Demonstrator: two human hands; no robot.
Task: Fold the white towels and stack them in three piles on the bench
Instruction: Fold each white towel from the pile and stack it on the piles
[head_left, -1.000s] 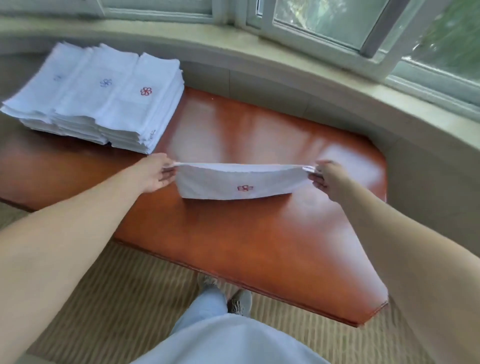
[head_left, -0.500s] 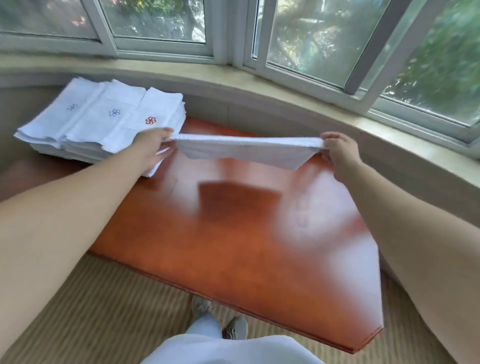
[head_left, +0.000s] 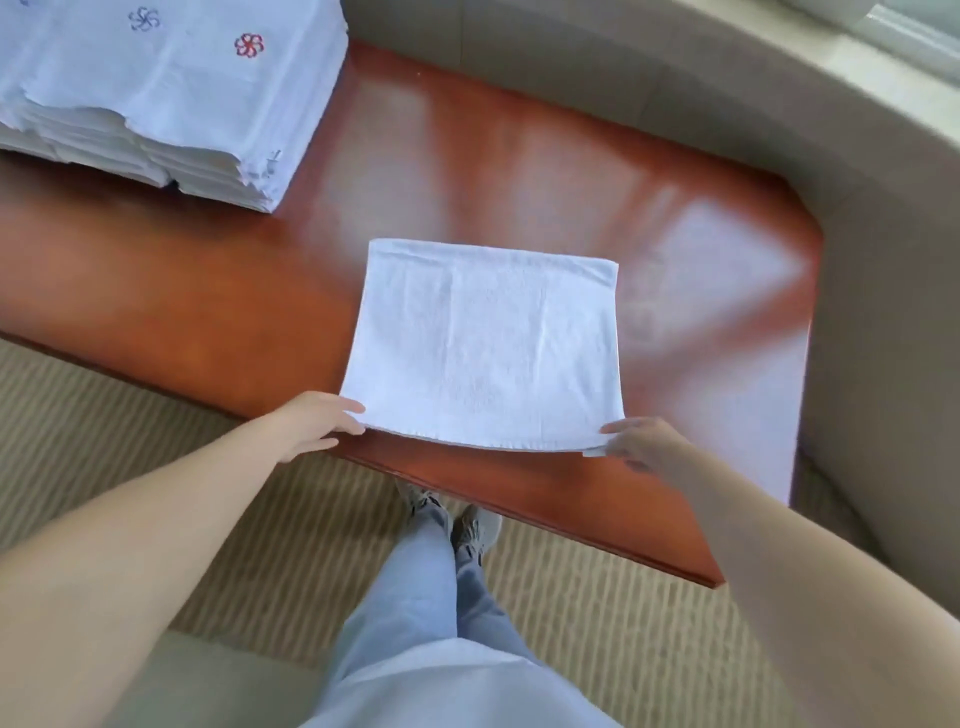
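Observation:
A white towel (head_left: 485, 343), folded into a flat rectangle, lies on the red-brown wooden bench (head_left: 519, 156) near its front edge. My left hand (head_left: 317, 423) pinches the towel's near left corner. At the near right corner, my right hand (head_left: 641, 447) pinches the edge between thumb and fingers. The near edge sits slightly lifted off the wood. Piles of folded white towels (head_left: 156, 98) with small embroidered flowers, red and blue, stand at the bench's far left.
A beige stone wall and window ledge (head_left: 779, 104) curve round the back and right of the bench. Striped beige carpet (head_left: 130, 441) lies below the front edge, where my legs and shoes (head_left: 452, 525) stand close to the bench.
The towel, held up in the air between both hands before, now lies flat on the bench. My view has tilted down and both hands have come back toward the front edge.

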